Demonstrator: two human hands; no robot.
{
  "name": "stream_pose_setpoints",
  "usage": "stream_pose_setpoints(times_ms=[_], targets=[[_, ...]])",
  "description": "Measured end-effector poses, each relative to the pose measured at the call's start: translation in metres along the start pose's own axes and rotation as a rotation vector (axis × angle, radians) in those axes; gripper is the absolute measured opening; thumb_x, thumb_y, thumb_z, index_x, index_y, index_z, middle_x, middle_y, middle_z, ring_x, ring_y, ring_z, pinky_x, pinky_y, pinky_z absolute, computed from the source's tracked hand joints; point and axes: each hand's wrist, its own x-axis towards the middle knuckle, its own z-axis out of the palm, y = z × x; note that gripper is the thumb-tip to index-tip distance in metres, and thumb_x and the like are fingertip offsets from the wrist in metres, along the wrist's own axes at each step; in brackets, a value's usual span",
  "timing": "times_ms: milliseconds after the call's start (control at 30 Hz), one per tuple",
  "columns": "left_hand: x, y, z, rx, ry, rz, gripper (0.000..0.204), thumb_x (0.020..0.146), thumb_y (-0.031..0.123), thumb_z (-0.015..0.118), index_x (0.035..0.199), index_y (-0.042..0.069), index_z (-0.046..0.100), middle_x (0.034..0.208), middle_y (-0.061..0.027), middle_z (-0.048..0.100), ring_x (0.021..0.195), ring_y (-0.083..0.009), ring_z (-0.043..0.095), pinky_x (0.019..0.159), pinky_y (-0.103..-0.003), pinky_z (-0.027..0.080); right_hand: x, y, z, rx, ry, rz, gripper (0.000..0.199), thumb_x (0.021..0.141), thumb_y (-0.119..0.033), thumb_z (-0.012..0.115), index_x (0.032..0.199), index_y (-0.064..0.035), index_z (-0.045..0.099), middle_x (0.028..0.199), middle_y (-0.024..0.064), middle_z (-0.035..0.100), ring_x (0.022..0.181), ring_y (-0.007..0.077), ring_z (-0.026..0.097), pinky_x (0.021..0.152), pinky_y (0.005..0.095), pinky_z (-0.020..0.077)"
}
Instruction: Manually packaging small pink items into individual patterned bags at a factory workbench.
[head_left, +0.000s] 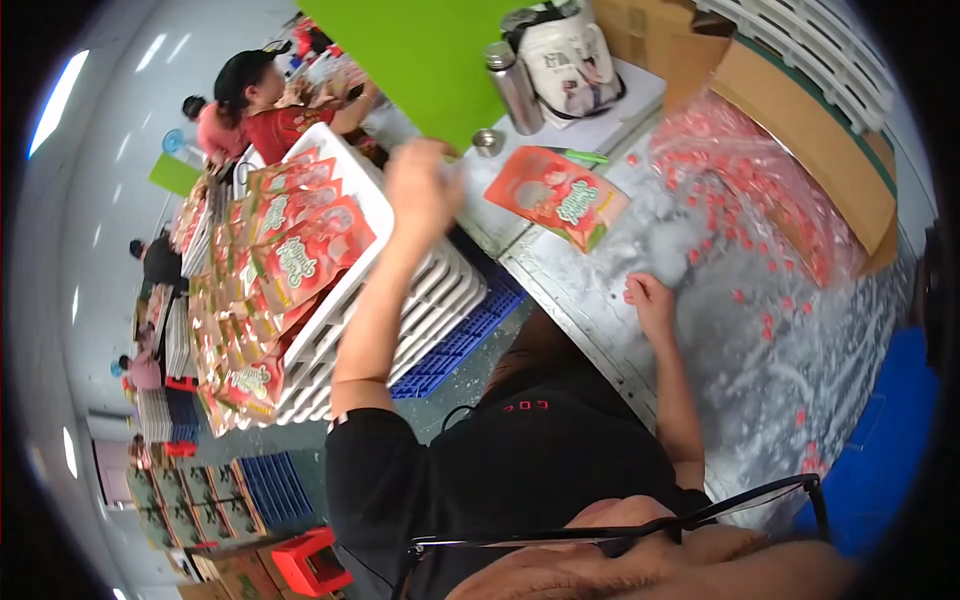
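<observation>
Nearest the camera, low in the frame: a black short-sleeved shirt point(520, 470) and the dark rim of a pair of glasses point(620, 535). Right of centre, the right hand point(650, 303) rested on the grey metal counter point(760, 340), fingers curled together, with a small red piece just left of the knuckles; whether pinched or merely touched, could not tell. Scattered across that counter toward the lower right, more small red caps point(765, 325), thickest inside a clear plastic bag point(760, 180) at upper right. Above centre, the left hand point(420, 190) reached up and away, fingers bent loosely over the far corner of a white slatted plastic crate point(400, 300); grip unclear because of blur. Stacked on that crate at left, overlapping orange-red printed pouches point(290, 260). One more flat orange-red pouch point(556, 196) lay alone on the counter, right of the left hand and well apart from the right. Under the crate, a blue plastic pallet point(460, 345). Farther back, top centre: a steel flask point(513, 85), a white printed bag point(570, 60), a green board point(420, 50). Upper right, brown cardboard boxes point(800, 110). Upper left, a person in a red top point(280, 120) at another crate.
</observation>
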Motion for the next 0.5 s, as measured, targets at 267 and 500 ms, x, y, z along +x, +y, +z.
stream_pose_setpoints(times_ms=[267, 500], targets=[[-0.110, 0.103, 0.217, -0.090, -0.416, -0.024, 0.030, 0.086, 0.030, 0.066, 0.102, 0.004, 0.063, 0.107, -0.0194, 0.058, 0.093, -0.0368, 0.063, 0.082, -0.045, 0.053, -0.011, -0.001, -0.006, -0.038, -0.011, -0.052, 0.014, 0.096, -0.007, 0.062, 0.105, 0.0030, 0.067, 0.085, 0.0062, 0.070, 0.073, 0.0118, 0.068, 0.068, 0.0254, 0.0563], [-0.113, 0.077, 0.245, -0.284, -0.419, -0.115, 0.026, 0.086, 0.027, 0.067, 0.092, 0.002, 0.063, 0.093, -0.0185, 0.066, 0.088, -0.0329, 0.067, 0.074, -0.042, 0.055, -0.014, -0.005, -0.002, -0.083, 0.041, -0.097, 0.014, 0.095, -0.008, 0.063, 0.103, 0.0016, 0.069, 0.080, 0.0078, 0.071, 0.069, 0.0129, 0.069, 0.065, 0.0256, 0.0557]])
